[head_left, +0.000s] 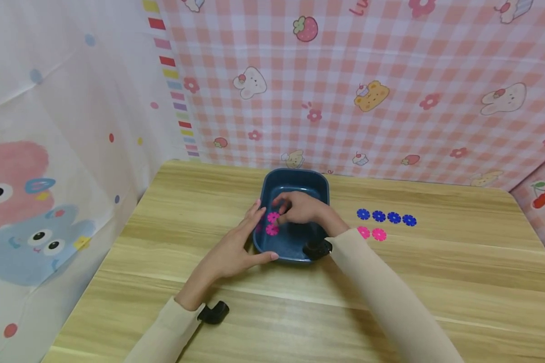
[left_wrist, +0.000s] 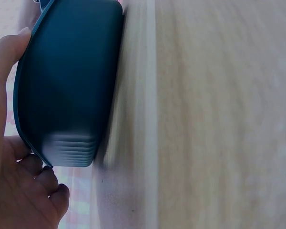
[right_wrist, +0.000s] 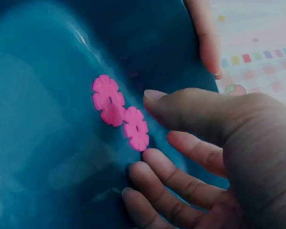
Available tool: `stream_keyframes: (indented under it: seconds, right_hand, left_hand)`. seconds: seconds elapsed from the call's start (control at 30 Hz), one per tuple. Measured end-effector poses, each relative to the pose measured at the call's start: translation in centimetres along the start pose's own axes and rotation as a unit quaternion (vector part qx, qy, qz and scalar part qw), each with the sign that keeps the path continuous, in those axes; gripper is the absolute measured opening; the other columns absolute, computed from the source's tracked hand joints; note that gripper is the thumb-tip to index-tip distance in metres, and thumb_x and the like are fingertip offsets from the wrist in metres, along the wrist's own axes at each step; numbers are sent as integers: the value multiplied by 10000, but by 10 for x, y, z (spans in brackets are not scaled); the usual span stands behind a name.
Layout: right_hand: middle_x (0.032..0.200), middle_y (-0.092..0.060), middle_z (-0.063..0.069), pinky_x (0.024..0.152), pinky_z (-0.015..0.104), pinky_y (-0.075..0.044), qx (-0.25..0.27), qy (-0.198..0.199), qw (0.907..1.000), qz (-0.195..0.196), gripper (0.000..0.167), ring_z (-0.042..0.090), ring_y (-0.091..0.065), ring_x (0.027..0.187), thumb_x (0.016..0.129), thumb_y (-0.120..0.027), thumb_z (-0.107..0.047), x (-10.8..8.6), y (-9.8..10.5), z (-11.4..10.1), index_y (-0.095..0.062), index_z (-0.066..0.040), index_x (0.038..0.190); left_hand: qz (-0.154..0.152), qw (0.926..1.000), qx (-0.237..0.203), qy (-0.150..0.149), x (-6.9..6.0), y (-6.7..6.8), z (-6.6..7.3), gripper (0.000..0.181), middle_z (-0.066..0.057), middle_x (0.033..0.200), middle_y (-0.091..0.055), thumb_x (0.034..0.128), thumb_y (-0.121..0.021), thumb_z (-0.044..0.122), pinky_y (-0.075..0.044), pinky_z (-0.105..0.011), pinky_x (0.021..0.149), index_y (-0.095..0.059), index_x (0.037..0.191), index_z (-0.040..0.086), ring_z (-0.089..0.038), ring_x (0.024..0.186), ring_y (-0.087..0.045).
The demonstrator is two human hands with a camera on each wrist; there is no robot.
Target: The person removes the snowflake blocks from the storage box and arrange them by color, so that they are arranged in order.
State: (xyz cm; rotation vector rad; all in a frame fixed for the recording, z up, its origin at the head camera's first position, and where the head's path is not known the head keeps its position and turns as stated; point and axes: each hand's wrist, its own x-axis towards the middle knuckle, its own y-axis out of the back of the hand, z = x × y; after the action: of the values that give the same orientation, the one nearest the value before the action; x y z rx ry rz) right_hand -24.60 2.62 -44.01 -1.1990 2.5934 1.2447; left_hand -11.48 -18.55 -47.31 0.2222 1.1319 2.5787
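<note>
A dark blue plastic bin (head_left: 295,247) stands on the table, and two pink snowflake-shaped discs (right_wrist: 108,100) lie on its floor, near its left wall. My left hand (head_left: 233,249) holds the bin's near left corner, fingers along the left rim and thumb at the near edge. In the left wrist view the thumb (left_wrist: 14,45) presses the rim of the bin. Inside the bin, my right hand (head_left: 302,207) hovers over the pink discs with thumb and fingers apart. Nothing shows between those fingers in the right wrist view.
Right of the bin, several blue snowflake discs (head_left: 379,216) lie in a row on the wooden table (head_left: 458,282). Below them lie pink discs (head_left: 379,234), partly covered by the right sleeve. A checked cloth (head_left: 336,60) hangs behind the table's far edge.
</note>
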Motion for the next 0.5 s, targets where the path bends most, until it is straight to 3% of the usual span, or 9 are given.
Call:
stream_keyframes:
  seconds: [0.23, 0.5]
  right_hand:
    - [978, -673, 26, 784, 266, -483, -1, -139, 9999, 75, 390, 157, -593, 868, 900, -767, -199, 6, -2, 1, -689, -135, 1276]
    - [906, -683, 5, 731, 243, -479, -328, -236, 9987, 295, 310, 133, -602, 807, 873, -806, -168, 12, -7, 1, -736, -143, 1174]
  left_hand:
    - [18, 10000, -14, -27, 1, 1, 0, 1110, 148, 1739, 42, 821, -657, 771, -299, -567, 1242, -107, 1663, 302, -245, 1595, -168]
    - [7, 10000, -40, -26, 2, -1, -1, 1124, 129, 1744, 35, 819, -660, 771, -292, -558, 1247, -118, 1665, 269, -236, 1596, -157]
